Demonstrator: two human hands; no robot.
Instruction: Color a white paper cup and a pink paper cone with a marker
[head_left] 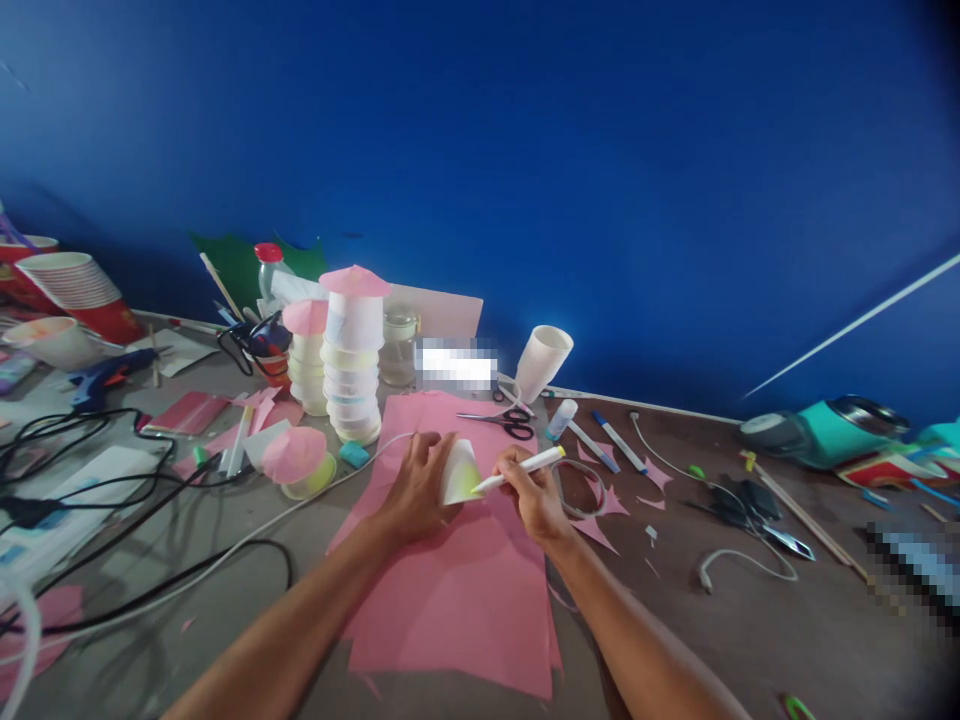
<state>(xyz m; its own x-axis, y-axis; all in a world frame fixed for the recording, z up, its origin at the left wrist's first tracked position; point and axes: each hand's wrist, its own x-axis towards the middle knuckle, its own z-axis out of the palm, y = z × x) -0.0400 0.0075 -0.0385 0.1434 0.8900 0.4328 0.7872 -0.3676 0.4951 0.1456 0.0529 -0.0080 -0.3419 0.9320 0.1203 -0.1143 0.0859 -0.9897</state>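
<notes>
My left hand is closed on a white paper cup, tipped on its side above pink paper. Yellow-green colour marks the cup's lower right side. Between the fingers of my right hand is a white marker with a yellow end. Its tip touches the coloured patch on the cup. Black-handled scissors lie on the far part of the pink paper, just beyond my hands.
Left stand stacked-cup towers with pink cone tops, a glue gun and tangled black cables. Behind is a leaning white cup. To the right lie blue markers, pink scraps, a white cable and a teal appliance.
</notes>
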